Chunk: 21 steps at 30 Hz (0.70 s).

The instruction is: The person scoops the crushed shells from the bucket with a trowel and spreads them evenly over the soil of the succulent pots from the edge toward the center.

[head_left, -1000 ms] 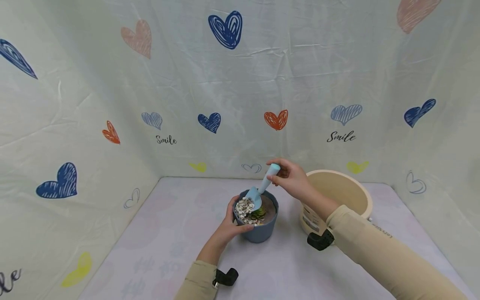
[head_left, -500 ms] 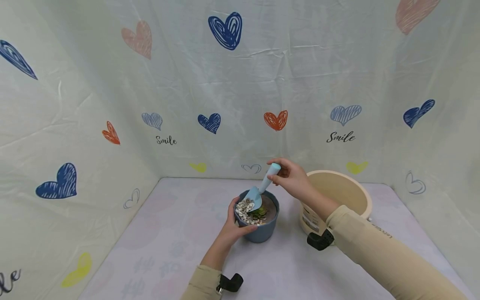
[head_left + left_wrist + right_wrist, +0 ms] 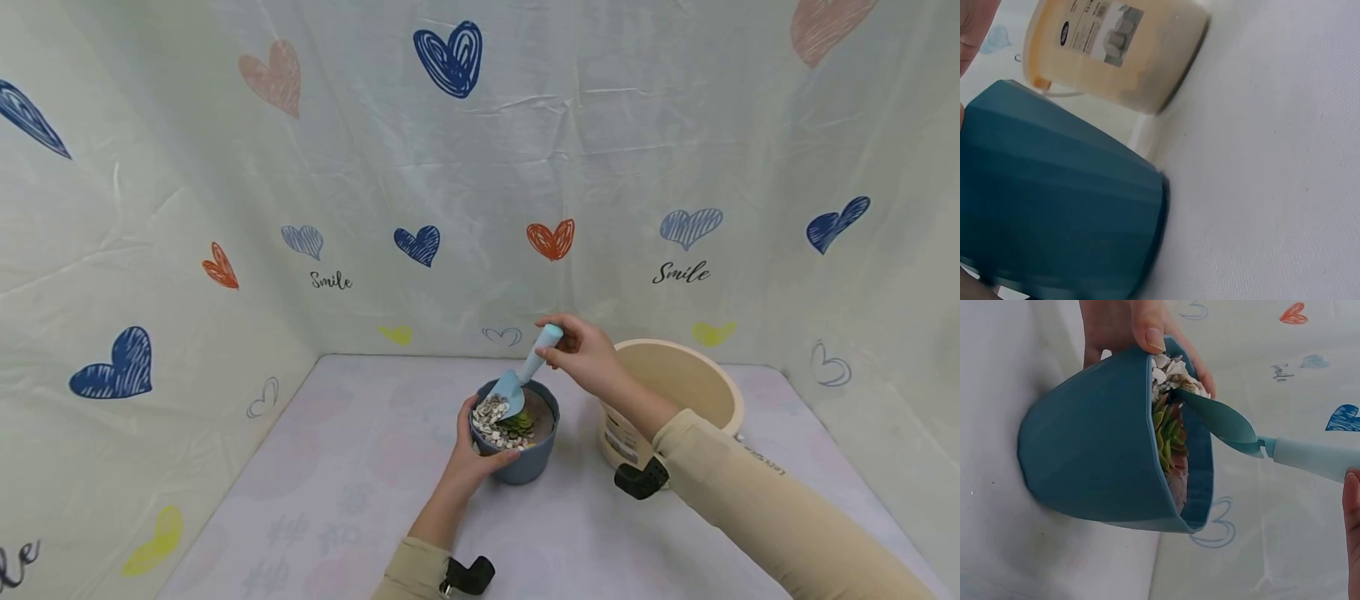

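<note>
A blue-grey plant pot stands upright on the table. Inside it, white pebbles lie on the left and a small green succulent grows near the middle, with bare brownish filling at the right. My left hand grips the pot from its left side, thumb over the near rim. In my right hand, thumb and fingers pinch the handle of a light blue trowel. Its tilted blade touches the pebbles beside the succulent, as the right wrist view shows; the blade's tip is partly hidden there.
A cream bucket with a printed label stands on the table right of the pot, partly behind my right forearm. The pale table ends against a white curtain printed with hearts.
My left hand and forearm have shifted slightly to the right around the pot, the thumb sliding along the near rim. The right hand and trowel have hardly moved.
</note>
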Each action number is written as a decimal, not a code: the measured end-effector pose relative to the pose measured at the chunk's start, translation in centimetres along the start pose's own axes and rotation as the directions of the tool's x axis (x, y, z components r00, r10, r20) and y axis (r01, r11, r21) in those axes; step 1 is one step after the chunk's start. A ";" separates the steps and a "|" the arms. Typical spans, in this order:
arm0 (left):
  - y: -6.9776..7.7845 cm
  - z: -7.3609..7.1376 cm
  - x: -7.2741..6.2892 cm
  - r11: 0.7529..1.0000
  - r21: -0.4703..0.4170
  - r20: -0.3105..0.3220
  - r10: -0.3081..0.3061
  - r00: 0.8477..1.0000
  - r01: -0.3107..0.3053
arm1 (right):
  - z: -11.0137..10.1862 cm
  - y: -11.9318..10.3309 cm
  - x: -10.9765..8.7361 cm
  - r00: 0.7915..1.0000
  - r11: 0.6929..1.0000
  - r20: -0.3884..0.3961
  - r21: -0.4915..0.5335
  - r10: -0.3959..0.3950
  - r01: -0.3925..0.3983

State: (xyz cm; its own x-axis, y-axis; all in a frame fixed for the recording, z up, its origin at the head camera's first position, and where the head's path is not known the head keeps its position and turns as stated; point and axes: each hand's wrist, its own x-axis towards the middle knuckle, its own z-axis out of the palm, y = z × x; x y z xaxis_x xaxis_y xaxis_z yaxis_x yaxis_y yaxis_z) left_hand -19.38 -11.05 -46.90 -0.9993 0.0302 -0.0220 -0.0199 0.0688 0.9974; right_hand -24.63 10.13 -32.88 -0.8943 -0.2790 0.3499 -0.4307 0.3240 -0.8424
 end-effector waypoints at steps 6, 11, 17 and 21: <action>0.2 0.5 -0.3 1.000 -0.018 -0.028 0.018 0.999 -0.019 | -0.1 -0.1 0.1 1.000 1.000 -0.003 0.007 -0.005 0.005; 0.2 0.8 -0.6 0.999 -0.034 -0.045 0.036 0.998 -0.037 | -0.1 0.0 0.1 1.000 1.000 -0.005 0.008 -0.006 0.006; 0.1 1.3 -0.7 0.998 -0.030 -0.082 0.054 0.995 -0.056 | -0.1 0.0 0.1 1.000 1.000 -0.015 -0.004 -0.015 0.015; 0.2 1.8 -1.0 0.997 -0.013 -0.116 0.079 0.990 -0.081 | -0.1 0.0 0.2 1.000 1.000 -0.020 -0.003 -0.017 0.017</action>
State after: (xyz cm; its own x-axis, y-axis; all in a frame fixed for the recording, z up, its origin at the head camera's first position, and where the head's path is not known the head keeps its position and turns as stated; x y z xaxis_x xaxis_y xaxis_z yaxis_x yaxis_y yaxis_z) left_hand -18.28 -9.26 -46.78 -0.9946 -0.0807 0.0648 0.0607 0.0532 0.9967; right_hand -24.84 10.18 -32.78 -0.8893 -0.2658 0.3722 -0.4458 0.3220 -0.8352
